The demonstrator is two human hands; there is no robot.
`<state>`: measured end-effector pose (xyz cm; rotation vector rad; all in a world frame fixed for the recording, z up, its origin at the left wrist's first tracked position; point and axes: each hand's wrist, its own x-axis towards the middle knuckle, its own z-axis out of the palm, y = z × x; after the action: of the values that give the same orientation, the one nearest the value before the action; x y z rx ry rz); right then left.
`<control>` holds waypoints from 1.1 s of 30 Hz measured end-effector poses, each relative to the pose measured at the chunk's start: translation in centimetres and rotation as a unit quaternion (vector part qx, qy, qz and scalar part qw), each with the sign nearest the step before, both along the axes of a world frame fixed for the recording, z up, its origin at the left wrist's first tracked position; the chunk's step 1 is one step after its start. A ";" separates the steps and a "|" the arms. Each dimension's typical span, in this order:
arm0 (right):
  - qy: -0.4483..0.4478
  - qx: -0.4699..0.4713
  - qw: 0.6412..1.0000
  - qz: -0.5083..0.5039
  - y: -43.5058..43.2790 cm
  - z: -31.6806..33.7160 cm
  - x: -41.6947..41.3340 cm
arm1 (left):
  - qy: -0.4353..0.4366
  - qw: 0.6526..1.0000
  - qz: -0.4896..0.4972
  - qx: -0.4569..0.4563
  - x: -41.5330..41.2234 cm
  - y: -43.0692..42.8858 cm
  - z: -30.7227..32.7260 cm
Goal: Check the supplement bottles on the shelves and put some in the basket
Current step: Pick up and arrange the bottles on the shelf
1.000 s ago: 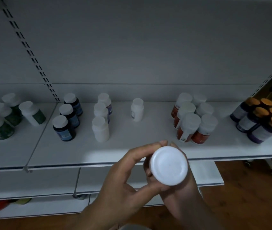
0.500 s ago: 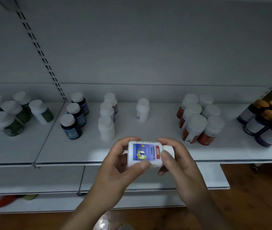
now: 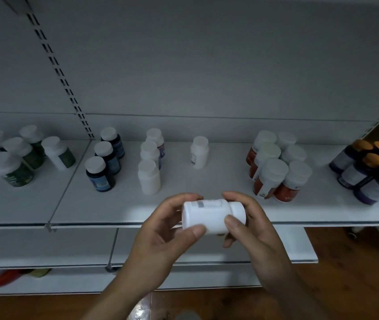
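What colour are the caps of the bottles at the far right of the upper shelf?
The caps are orange; the head view, the only one, shows them.

held bottle [image 3: 209, 217]: smooth white plastic with a soft sheen; pale paper-like label, grey print on it.
shelf [image 3: 225, 179]: smooth matt white, painted metal by its look; brighter shiny strip along its front edge.
back panel [image 3: 207, 65]: flat matt grey-white sheet.
slotted upright [image 3: 62, 77]: painted metal by its look, punched slots.
dark blue bottles [image 3: 102, 173]: glossy dark plastic, matt white caps.
red-labelled bottles [image 3: 274, 180]: glossy red labels, matt white plastic caps.
orange caps [image 3: 374, 159]: smooth plastic.
floor [image 3: 357, 280]: reddish wood, polished, glossy.
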<state>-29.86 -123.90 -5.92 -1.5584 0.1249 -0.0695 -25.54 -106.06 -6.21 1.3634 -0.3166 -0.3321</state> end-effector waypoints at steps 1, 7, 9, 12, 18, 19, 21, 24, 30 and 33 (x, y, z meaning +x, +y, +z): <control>-0.008 -0.001 1.000 0.006 0.1 0.0 -0.1 | 0.010 1.000 0.017 0.008 0.0 -0.1 0.1; 0.003 0.006 0.999 -0.049 1.0 0.2 0.3 | -0.009 0.998 -0.018 0.052 0.0 1.0 -0.5; 0.006 0.000 0.998 -0.057 1.5 0.5 0.4 | -0.044 0.997 -0.030 0.048 0.1 1.6 -0.7; -0.006 -0.022 0.999 -0.048 2.2 0.7 0.3 | -0.008 1.000 0.003 0.025 0.4 2.2 -0.3; -0.022 -0.028 0.998 -0.045 4.2 1.0 0.4 | 0.037 0.998 -0.002 0.055 0.7 4.0 0.2; -0.019 -0.029 0.998 -0.058 4.6 0.9 0.5 | 0.030 0.998 -0.019 0.052 0.6 4.5 0.2; -0.015 -0.026 0.996 -0.082 5.3 0.7 0.6 | 0.014 0.999 -0.030 0.040 0.6 5.3 -0.1; -0.028 -0.014 0.995 -0.090 6.3 0.3 0.6 | 0.037 0.999 0.002 0.012 1.0 6.2 -0.2; -0.033 -0.009 0.989 -0.142 7.7 0.2 0.7 | 0.033 0.999 -0.036 0.006 1.3 7.3 -0.4; -0.019 0.004 0.987 -0.160 7.4 0.2 0.4 | 0.026 0.999 -0.043 0.001 1.4 7.1 -0.6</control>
<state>-29.43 -116.50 -5.71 -1.5157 0.3434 -0.3509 -24.13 -98.99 -6.80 1.3424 -0.3322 -0.4391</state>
